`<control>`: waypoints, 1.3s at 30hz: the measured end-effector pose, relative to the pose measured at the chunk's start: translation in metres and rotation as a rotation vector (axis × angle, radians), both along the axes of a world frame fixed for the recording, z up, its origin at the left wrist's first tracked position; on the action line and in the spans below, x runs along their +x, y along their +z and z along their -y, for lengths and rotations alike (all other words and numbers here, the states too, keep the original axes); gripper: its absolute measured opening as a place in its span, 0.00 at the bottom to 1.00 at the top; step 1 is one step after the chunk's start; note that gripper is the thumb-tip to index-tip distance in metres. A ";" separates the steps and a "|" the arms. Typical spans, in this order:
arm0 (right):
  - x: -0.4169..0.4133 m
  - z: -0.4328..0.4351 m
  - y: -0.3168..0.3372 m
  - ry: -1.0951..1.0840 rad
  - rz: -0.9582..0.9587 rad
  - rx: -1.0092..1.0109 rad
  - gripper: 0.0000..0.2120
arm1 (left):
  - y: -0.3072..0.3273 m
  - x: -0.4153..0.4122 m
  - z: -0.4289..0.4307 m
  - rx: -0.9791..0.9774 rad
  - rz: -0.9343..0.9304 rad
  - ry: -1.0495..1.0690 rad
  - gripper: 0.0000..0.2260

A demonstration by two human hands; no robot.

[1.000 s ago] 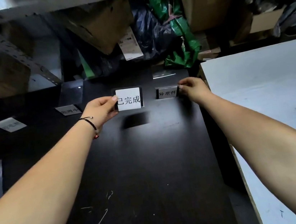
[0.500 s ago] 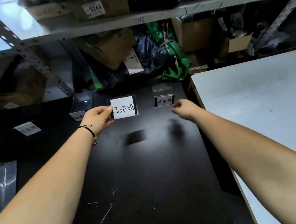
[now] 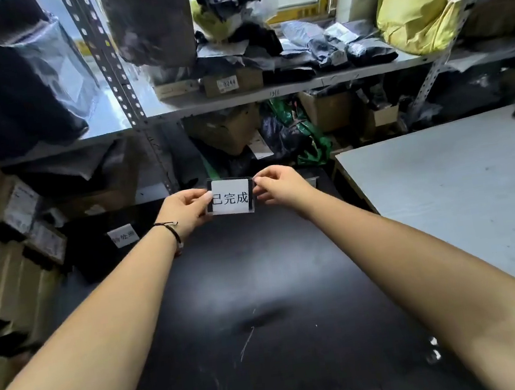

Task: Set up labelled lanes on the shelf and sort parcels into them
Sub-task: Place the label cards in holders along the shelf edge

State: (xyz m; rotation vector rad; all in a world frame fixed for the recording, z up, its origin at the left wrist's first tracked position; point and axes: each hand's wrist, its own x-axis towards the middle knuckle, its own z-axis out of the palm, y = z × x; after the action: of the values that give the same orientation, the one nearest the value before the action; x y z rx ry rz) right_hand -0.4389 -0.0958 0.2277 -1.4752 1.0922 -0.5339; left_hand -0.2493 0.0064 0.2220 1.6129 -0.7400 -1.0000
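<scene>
Both hands hold a sign card (image 3: 229,197) up above the far part of the black counter (image 3: 260,279), in front of the metal shelf (image 3: 300,86). The card is a white slip printed 已完成 inside a clear sleeve with dark edges. The left hand (image 3: 186,210) pinches its left edge between thumb and curled fingers, and the right hand (image 3: 278,187) pinches the right edge the same way, so the card faces the camera, upright and slightly tilted. A black cord bracelet (image 3: 171,232) circles the left wrist. On the counter to the left lies another white label (image 3: 123,236), its print blurred. A white board (image 3: 452,189) adjoins the counter on the right. The shelf carries a carton tagged 0244 (image 3: 228,84), grey mailer bags (image 3: 321,45) and a yellow sack (image 3: 415,10); beneath it sit brown boxes and a green bag (image 3: 311,143).
</scene>
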 end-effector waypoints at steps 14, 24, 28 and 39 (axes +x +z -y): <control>0.037 -0.090 0.112 -0.068 0.140 -0.276 0.06 | 0.094 0.040 -0.076 -0.230 -0.019 -0.039 0.05; 0.029 -0.075 0.098 -0.053 0.057 -0.226 0.05 | 0.071 0.039 -0.054 -0.127 0.021 -0.122 0.06; 0.021 -0.041 0.074 -0.069 -0.017 -0.213 0.04 | 0.046 0.032 -0.020 -0.042 0.038 -0.180 0.06; 0.014 0.085 -0.055 0.131 -0.358 -0.177 0.04 | -0.069 0.048 0.088 0.245 0.033 -0.147 0.06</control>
State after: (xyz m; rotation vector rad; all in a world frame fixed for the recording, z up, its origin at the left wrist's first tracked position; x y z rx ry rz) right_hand -0.4245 -0.1812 0.1725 -1.8324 1.2361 -0.2851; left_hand -0.2012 -0.0821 0.1533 1.8086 -0.7917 -1.2107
